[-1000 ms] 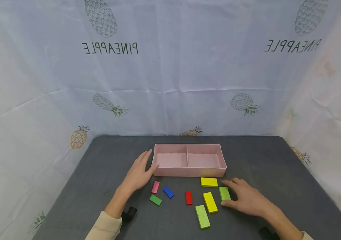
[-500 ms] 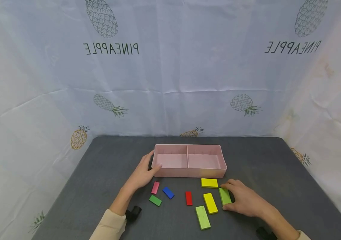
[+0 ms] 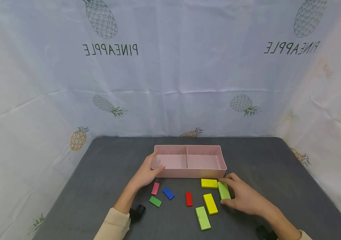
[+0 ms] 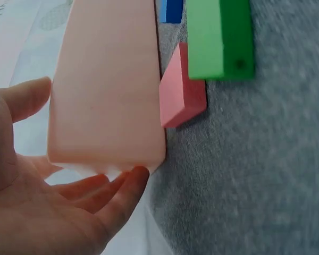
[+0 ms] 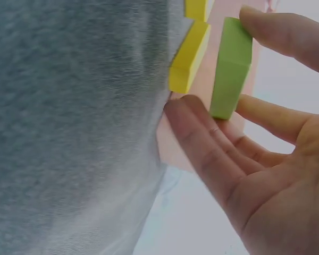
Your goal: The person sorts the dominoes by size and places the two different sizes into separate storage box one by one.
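Note:
A light green block [image 3: 224, 190] is pinched between the thumb and fingers of my right hand [image 3: 243, 196]. In the right wrist view that light green block [image 5: 233, 69] is lifted off the table, close to a yellow block [image 5: 189, 58]. At the left end of a pink two-compartment box [image 3: 192, 173], my left hand [image 3: 145, 173] grips the corner. The left wrist view has the thumb at the rim of the pink box [image 4: 103, 85] and the fingers against its end wall. Both box compartments are bare.
In front of the box lie small pink [image 3: 155, 188], blue [image 3: 168, 193], green [image 3: 155, 201] and red [image 3: 189, 199] blocks. Larger yellow blocks [image 3: 209, 183] [image 3: 210, 204] and another light green block [image 3: 203, 218] lie to the right. A pineapple-print cloth [image 3: 170, 66] hangs behind the dark table [image 3: 116, 150].
My left hand has moved right and closed onto the box's left corner. My right hand has taken hold of the light green block and raised it slightly toward the box.

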Tool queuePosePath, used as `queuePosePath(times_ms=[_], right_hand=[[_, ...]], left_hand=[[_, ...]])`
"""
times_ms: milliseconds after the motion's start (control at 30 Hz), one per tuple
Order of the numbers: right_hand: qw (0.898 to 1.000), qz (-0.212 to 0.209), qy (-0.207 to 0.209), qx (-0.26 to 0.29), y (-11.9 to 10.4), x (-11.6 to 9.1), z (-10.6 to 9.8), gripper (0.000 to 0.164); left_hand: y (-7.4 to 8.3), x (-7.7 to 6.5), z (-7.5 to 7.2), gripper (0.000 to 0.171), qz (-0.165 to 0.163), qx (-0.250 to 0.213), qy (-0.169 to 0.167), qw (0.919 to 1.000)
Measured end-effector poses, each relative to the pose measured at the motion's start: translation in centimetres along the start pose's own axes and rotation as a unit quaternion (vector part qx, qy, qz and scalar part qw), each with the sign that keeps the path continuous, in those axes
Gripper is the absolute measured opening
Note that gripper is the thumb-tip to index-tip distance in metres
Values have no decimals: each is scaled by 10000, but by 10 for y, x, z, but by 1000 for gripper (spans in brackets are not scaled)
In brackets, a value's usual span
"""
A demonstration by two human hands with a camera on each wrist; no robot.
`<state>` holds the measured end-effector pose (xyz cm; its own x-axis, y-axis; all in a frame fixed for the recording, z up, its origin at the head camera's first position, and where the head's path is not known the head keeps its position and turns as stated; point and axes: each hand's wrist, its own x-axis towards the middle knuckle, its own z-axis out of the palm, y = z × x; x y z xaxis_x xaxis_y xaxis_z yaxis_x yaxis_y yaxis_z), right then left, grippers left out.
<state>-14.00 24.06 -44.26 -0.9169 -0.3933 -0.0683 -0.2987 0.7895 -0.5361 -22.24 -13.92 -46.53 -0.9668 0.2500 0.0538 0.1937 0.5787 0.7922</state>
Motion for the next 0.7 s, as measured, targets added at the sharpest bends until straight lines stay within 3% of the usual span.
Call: queuePosePath(times_ms=[233, 700], right_hand=[[9981, -366, 486, 80, -5, 2, -8, 69], [9924, -786, 880, 358, -17, 15, -31, 63]], left_hand=[[1, 2, 3, 81, -59, -65, 60, 9999], [3, 5, 4, 87, -237, -47, 40, 9997]])
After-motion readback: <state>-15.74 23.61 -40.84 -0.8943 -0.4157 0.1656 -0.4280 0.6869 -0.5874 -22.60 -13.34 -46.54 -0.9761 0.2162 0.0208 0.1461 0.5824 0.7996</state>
